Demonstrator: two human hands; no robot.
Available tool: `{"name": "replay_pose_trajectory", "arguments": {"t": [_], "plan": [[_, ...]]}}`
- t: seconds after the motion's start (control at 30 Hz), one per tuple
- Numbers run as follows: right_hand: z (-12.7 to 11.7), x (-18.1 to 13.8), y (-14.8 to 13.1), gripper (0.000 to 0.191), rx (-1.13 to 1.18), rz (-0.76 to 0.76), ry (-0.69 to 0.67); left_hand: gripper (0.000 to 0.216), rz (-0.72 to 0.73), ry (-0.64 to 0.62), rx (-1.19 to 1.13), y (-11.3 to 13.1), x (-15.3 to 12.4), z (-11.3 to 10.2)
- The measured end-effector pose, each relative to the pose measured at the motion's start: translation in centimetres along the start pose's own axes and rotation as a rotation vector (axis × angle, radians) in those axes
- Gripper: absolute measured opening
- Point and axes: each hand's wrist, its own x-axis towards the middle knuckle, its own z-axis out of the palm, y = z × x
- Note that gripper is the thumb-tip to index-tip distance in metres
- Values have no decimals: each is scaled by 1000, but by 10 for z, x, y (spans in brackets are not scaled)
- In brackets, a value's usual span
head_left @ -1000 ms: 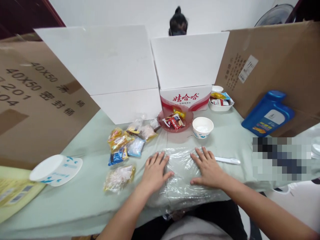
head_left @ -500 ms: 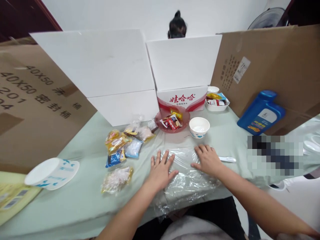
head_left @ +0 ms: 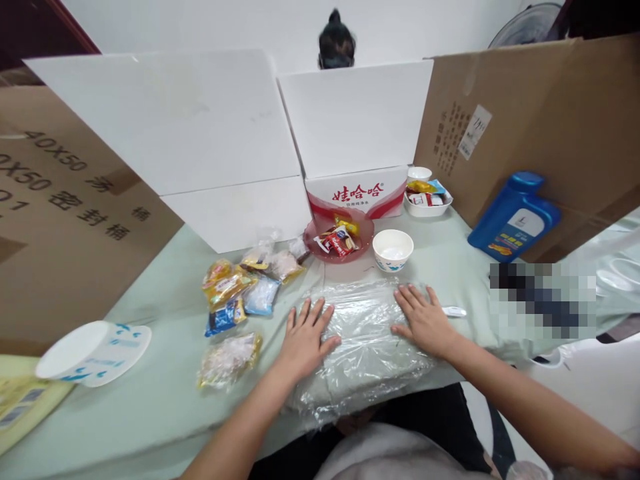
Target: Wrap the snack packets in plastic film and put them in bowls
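Note:
A clear plastic bag [head_left: 365, 333] lies spread and wrinkled on the table before me, its lower end hanging over the front edge. My left hand [head_left: 307, 337] rests flat on its left side, fingers spread. On the bag's right side my right hand [head_left: 423, 320] lies open, palm down. Just beyond the fingers stands a white paper bowl [head_left: 393, 251] with a blue pattern. Behind it to the left, a pink translucent bowl [head_left: 363, 243] holds several wrapped snacks. A white plastic handle [head_left: 455, 311] pokes out beside my right hand.
Several packaged snacks [head_left: 225, 283] lie left of my hands. Further left a large paper bowl [head_left: 95, 353] rests on its side. A blue bottle [head_left: 515, 217] stands at right, near a white dish of snacks [head_left: 427, 205]. Cardboard panels [head_left: 545, 133] wall the table; a person's head shows behind.
My hands have moved farther apart, and more of the plastic bag shows flattened between them. The whole view has shifted slightly.

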Motion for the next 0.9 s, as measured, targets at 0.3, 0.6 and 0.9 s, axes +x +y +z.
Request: {"name": "replay_pose_trajectory", "arguments": {"t": [0.3,0.6,0.9], "plan": [[-12,-21,55,37,161,85,111,21,140,270,-162,-9,-33,-18],[-37,-51,26,53,356,-202,-39,39,449,152,-218,-12,-96,-17],[-26,-66,8,19,667,-287,-112,20,338,115,-430,-8,-101,-9]]}}
